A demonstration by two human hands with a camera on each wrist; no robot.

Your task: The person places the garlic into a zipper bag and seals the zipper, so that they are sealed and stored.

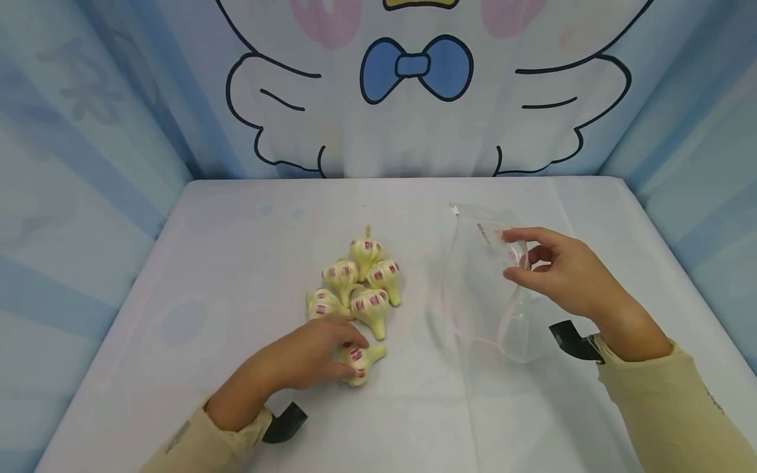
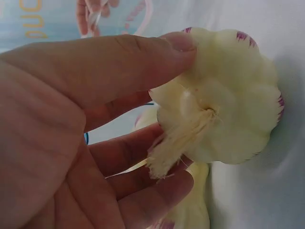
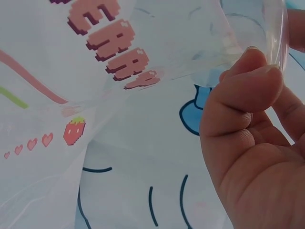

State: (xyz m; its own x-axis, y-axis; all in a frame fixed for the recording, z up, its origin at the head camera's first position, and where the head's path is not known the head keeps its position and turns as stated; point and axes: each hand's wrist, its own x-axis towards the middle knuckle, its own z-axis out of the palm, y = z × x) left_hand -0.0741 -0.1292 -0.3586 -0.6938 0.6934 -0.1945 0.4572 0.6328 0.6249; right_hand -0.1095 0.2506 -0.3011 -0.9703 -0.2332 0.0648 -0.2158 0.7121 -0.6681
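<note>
In the head view my left hand [image 1: 310, 351] holds a garlic bulb [image 1: 363, 362] by its side, at the near end of a group. Close up in the left wrist view, the thumb presses on this pale bulb [image 2: 233, 100] with purple streaks, its dry stem pointing toward the palm. Several more garlic bulbs [image 1: 370, 309] lie bunched just beyond that hand. To the right, my right hand [image 1: 570, 272] pinches the edge of a clear plastic bag [image 1: 476, 295] between thumb and fingers. Pink lettering and a strawberry print mark the bag [image 3: 109, 38] in the right wrist view.
A white cloth covers the table [image 1: 236, 236]. Behind it hangs a curtain [image 1: 414, 138] with a cartoon figure and blue bow, and blue patterned curtains [image 1: 77, 197] stand along both sides. Black straps [image 1: 576, 341] sit at the sleeve cuffs.
</note>
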